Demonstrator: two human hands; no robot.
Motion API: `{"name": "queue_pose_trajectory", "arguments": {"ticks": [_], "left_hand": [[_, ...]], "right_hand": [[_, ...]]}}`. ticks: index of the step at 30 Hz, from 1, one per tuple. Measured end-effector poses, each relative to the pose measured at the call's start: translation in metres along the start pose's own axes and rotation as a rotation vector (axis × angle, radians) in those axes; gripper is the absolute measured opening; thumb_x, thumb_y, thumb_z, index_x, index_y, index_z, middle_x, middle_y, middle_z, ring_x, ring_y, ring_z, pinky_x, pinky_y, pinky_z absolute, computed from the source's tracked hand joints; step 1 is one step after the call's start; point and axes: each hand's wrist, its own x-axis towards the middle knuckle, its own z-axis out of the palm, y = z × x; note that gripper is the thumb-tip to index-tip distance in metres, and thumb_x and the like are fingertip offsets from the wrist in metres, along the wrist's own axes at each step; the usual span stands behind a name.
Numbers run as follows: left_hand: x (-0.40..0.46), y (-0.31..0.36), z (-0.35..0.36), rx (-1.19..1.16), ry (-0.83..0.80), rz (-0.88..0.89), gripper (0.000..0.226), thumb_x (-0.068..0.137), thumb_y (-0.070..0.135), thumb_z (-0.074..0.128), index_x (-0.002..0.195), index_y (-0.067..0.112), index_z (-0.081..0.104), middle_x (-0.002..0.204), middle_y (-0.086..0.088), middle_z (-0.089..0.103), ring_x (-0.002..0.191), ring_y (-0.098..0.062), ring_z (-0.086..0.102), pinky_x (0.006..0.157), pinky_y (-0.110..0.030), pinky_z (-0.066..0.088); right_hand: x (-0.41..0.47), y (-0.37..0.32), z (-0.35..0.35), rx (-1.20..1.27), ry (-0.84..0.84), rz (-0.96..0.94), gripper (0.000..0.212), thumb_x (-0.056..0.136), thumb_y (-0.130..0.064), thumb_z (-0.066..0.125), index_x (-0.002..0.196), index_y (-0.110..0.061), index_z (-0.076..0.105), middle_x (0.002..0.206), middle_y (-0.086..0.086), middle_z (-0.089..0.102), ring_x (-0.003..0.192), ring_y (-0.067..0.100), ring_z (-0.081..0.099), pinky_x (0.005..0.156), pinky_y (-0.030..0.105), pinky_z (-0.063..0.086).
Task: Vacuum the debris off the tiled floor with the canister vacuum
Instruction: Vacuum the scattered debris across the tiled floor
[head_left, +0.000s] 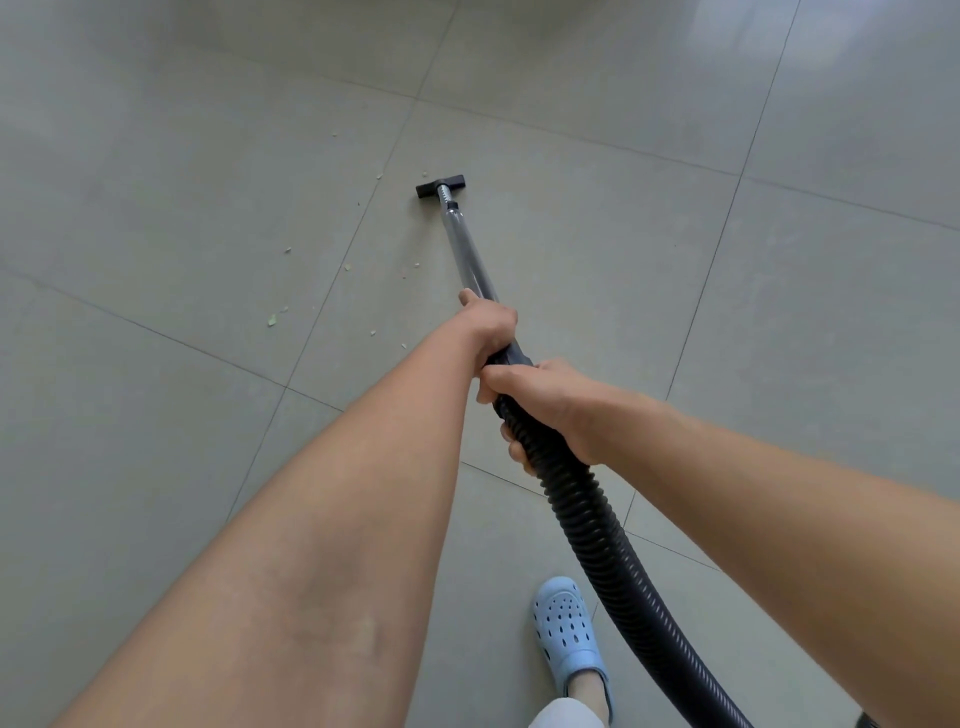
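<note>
A dark vacuum wand (465, 249) reaches forward across the grey tiled floor (571, 260), ending in a small black floor nozzle (440, 186) flat on a tile. My left hand (491, 325) grips the wand's lower end. Just behind it, my right hand (550, 410) holds the ribbed black hose (613, 551), which runs back to the lower right. Small pale and greenish bits of debris (275, 317) lie scattered to the left of the wand, some close to the nozzle (379, 175). The canister is out of view.
My foot in a light blue perforated clog (569, 631) stands on the tiles at the bottom, just left of the hose. Tile grout lines cross the floor. A bright reflection shows at the top right.
</note>
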Motion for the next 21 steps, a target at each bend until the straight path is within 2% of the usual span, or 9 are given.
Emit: {"name": "queue_pose_trajectory", "arguments": {"ticks": [3, 5, 8, 11, 16, 19, 21], "left_hand": [[0.001, -0.011, -0.002, -0.077, -0.011, -0.028, 0.025, 0.100, 0.021, 0.038, 0.112, 0.015, 0.017, 0.090, -0.012, 0.050, 0.068, -0.024, 0.053, 0.055, -0.032, 0.044], [-0.003, -0.018, -0.002, -0.096, -0.008, -0.039, 0.024, 0.100, 0.020, 0.038, 0.112, 0.015, 0.017, 0.082, -0.010, 0.047, 0.063, -0.021, 0.050, 0.049, -0.031, 0.040], [-0.014, -0.027, 0.004, -0.103, -0.008, -0.051, 0.024, 0.100, 0.019, 0.037, 0.115, 0.015, 0.019, 0.084, -0.011, 0.047, 0.062, -0.020, 0.049, 0.046, -0.030, 0.037], [-0.029, -0.036, 0.012, -0.124, -0.009, -0.064, 0.033, 0.100, 0.018, 0.038, 0.128, 0.015, 0.021, 0.083, -0.011, 0.048, 0.062, -0.021, 0.049, 0.047, -0.030, 0.037], [-0.059, -0.055, 0.035, -0.157, -0.015, -0.082, 0.025, 0.100, 0.019, 0.039, 0.114, 0.015, 0.019, 0.086, -0.012, 0.049, 0.062, -0.021, 0.050, 0.050, -0.030, 0.042], [-0.075, -0.067, 0.049, -0.173, -0.025, -0.071, 0.036, 0.100, 0.019, 0.038, 0.131, 0.013, 0.020, 0.082, -0.009, 0.046, 0.064, -0.020, 0.050, 0.057, -0.030, 0.046], [-0.086, -0.078, 0.056, -0.163, -0.027, -0.067, 0.044, 0.100, 0.017, 0.038, 0.138, 0.010, 0.018, 0.085, -0.010, 0.047, 0.064, -0.020, 0.050, 0.053, -0.030, 0.044]], "right_hand": [[0.001, 0.002, 0.008, -0.049, 0.005, 0.003, 0.017, 0.079, -0.017, 0.065, 0.078, -0.009, 0.050, 0.063, 0.010, 0.051, 0.032, 0.020, 0.051, 0.041, 0.024, 0.046], [0.000, 0.007, 0.011, -0.053, -0.005, 0.009, 0.017, 0.079, -0.017, 0.065, 0.078, -0.008, 0.050, 0.062, 0.009, 0.050, 0.031, 0.019, 0.050, 0.040, 0.024, 0.046], [-0.006, 0.019, 0.013, -0.056, -0.020, 0.013, 0.018, 0.079, -0.018, 0.065, 0.081, -0.008, 0.050, 0.061, 0.009, 0.051, 0.032, 0.020, 0.051, 0.041, 0.025, 0.047], [-0.017, 0.032, 0.014, -0.076, -0.021, 0.025, 0.018, 0.078, -0.017, 0.065, 0.081, -0.008, 0.050, 0.059, 0.009, 0.051, 0.032, 0.020, 0.051, 0.040, 0.025, 0.047], [-0.043, 0.064, 0.012, -0.085, -0.034, 0.031, 0.016, 0.079, -0.018, 0.064, 0.083, -0.008, 0.052, 0.059, 0.009, 0.051, 0.031, 0.020, 0.051, 0.039, 0.025, 0.047], [-0.058, 0.084, 0.010, -0.077, -0.055, 0.043, 0.015, 0.079, -0.018, 0.064, 0.079, -0.009, 0.051, 0.061, 0.010, 0.051, 0.033, 0.020, 0.051, 0.041, 0.025, 0.047], [-0.067, 0.096, 0.013, -0.080, -0.072, 0.045, 0.015, 0.079, -0.018, 0.063, 0.079, -0.009, 0.051, 0.062, 0.010, 0.050, 0.033, 0.020, 0.051, 0.041, 0.024, 0.047]]}}
